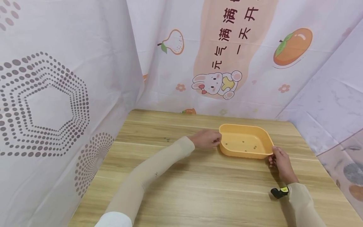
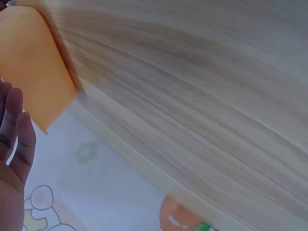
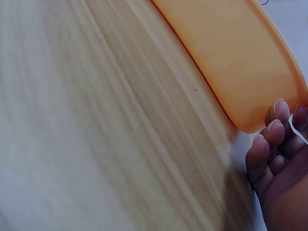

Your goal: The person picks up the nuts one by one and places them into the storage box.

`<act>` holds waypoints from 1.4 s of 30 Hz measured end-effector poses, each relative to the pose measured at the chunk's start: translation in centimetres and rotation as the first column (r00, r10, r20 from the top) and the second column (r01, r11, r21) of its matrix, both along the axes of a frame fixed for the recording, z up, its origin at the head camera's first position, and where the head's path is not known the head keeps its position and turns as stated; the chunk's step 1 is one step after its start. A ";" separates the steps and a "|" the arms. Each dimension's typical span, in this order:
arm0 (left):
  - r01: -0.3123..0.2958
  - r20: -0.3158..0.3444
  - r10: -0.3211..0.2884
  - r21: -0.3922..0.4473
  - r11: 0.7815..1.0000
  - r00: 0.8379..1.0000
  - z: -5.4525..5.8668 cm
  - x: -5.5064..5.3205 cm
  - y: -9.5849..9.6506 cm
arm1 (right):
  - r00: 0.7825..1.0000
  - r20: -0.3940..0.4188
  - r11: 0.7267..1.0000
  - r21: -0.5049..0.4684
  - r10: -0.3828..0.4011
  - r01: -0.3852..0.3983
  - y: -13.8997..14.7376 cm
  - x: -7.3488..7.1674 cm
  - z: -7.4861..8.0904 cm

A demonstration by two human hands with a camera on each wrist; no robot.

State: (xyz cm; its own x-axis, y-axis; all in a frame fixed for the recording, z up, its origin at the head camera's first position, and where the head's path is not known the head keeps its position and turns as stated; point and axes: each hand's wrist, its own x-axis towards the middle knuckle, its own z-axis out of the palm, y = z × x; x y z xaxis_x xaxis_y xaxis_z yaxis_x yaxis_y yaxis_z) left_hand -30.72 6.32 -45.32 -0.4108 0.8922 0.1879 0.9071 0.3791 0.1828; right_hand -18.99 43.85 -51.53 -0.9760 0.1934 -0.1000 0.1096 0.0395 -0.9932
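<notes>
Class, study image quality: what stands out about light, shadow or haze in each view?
Head view: fairly even light, soft shadow below the right hand, tiny pieces in the tray too small to identify; left wrist view: hazy, table washed pale at upper right; right wrist view: table pale and soft at lower left.

The left arm stretches forward and rightward, bent slightly at the elbow; the left hand has its fingers curled. The right forearm slants forward and leftward to the right hand, its fingers bent inward.
</notes>
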 end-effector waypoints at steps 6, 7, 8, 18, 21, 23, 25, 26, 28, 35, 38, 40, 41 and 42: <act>-0.012 0.033 0.012 -0.003 1.000 0.999 -0.4 -0.8 -1.6 | 1.000 0.002 1.000 -0.007 -0.002 0.002 0.0 0.0 0.2; -0.023 0.040 0.023 -0.007 1.000 0.999 -0.4 -0.9 -1.9 | 1.000 0.001 1.000 -0.013 -0.002 0.002 -0.1 0.0 0.2; -0.032 0.046 0.032 -0.010 0.999 0.998 -0.4 -1.0 -2.2 | 1.000 0.000 1.000 -0.013 -0.001 0.001 -0.1 0.0 0.2; -0.095 0.030 0.097 -0.050 0.994 0.995 -0.9 -1.4 -5.6 | 1.000 -0.012 1.000 -0.028 0.009 -0.009 0.0 0.2 0.1; -0.114 0.050 0.117 -0.054 0.992 0.992 -0.9 -1.3 -6.7 | 1.000 -0.008 0.999 -0.037 0.015 -0.015 -0.5 0.5 0.7; -0.129 0.060 0.132 -0.062 0.990 0.989 -1.0 -1.3 -7.4 | 1.000 -0.007 0.999 -0.040 0.013 -0.014 -0.6 0.5 0.8; -0.141 0.060 0.145 -0.068 0.988 0.988 -1.0 -1.3 -8.2 | 1.000 -0.011 0.999 -0.040 0.014 -0.015 -0.6 0.5 0.9; -0.145 0.060 0.150 -0.069 0.987 0.987 -1.0 -1.3 -8.6 | 1.000 -0.012 0.999 -0.039 0.012 -0.013 -0.4 0.4 0.5; -0.157 0.058 0.161 -0.070 0.985 0.985 -1.1 -1.4 -9.4 | 1.000 -0.015 0.999 -0.036 0.008 -0.009 -0.2 0.2 0.2; -0.208 0.046 0.209 -0.034 0.978 0.977 -1.9 -1.5 -12.3 | 1.000 -0.018 0.999 -0.050 0.009 -0.010 0.1 0.1 -0.1; -0.220 0.054 0.221 -0.020 0.975 0.974 -2.2 -1.5 -13.5 | 1.000 -0.025 0.998 -0.054 0.011 -0.013 0.2 0.0 -0.2; -0.232 0.061 0.232 -0.017 0.973 0.971 -2.3 -1.5 -14.3 | 0.999 -0.029 0.998 -0.056 0.017 -0.019 0.3 0.0 -0.3; -0.240 0.061 0.241 -0.020 0.971 0.969 -2.3 -1.5 -14.6 | 0.999 -0.031 0.998 -0.060 0.018 -0.020 0.3 0.0 -0.3; -0.247 0.061 0.248 -0.022 0.969 0.967 -2.4 -1.5 -14.9 | 0.999 -0.033 0.998 -0.060 0.020 -0.022 0.3 0.1 -0.2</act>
State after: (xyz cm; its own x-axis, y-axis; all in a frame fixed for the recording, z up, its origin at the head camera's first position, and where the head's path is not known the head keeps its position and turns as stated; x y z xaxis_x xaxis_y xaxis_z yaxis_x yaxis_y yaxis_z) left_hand -32.27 -8.57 -47.68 -0.6299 0.7634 0.1432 0.7714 0.5934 0.2298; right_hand -18.91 44.19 -51.77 -0.9827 0.1673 -0.0795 0.0775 -0.0185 -0.9968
